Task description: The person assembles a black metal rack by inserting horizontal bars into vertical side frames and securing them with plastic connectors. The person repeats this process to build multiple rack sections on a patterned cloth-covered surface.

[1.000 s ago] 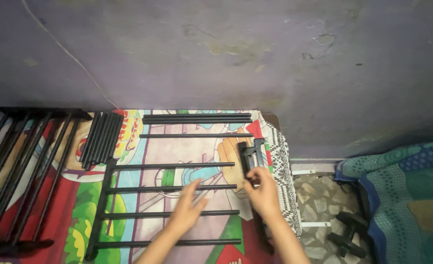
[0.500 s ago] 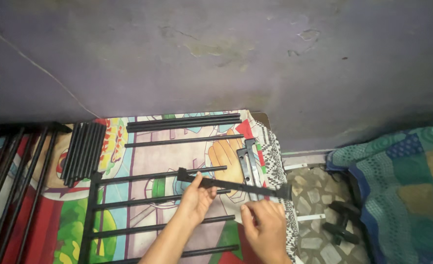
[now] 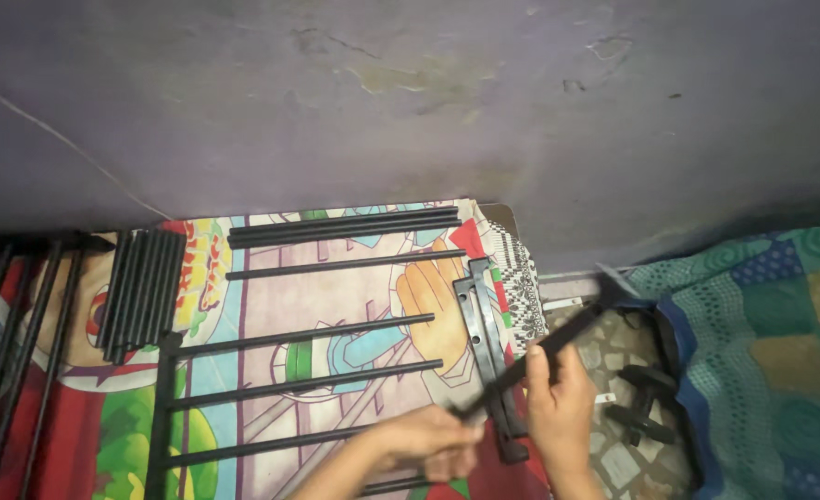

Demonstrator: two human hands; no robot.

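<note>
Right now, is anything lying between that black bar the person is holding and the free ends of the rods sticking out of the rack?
Yes. Both the left hand and right hand grip the black bar, tilted above the mat. Two flat drilled strips lie directly under it, just beyond the rod ends.

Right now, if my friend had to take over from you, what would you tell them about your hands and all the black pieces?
Left hand: closed on the lower end of a black side bar.
Right hand: gripping the same bar near its middle; the bar slants up to the right, off the mat.
Rack frame: lies flat on the colourful mat, with several rods fixed in its left rail and their right ends free.
Two more side bars lie by those free ends. Loose rods are bundled to the left.
Done: rods sit in the left rail.
Left: right ends are unjoined.
</note>
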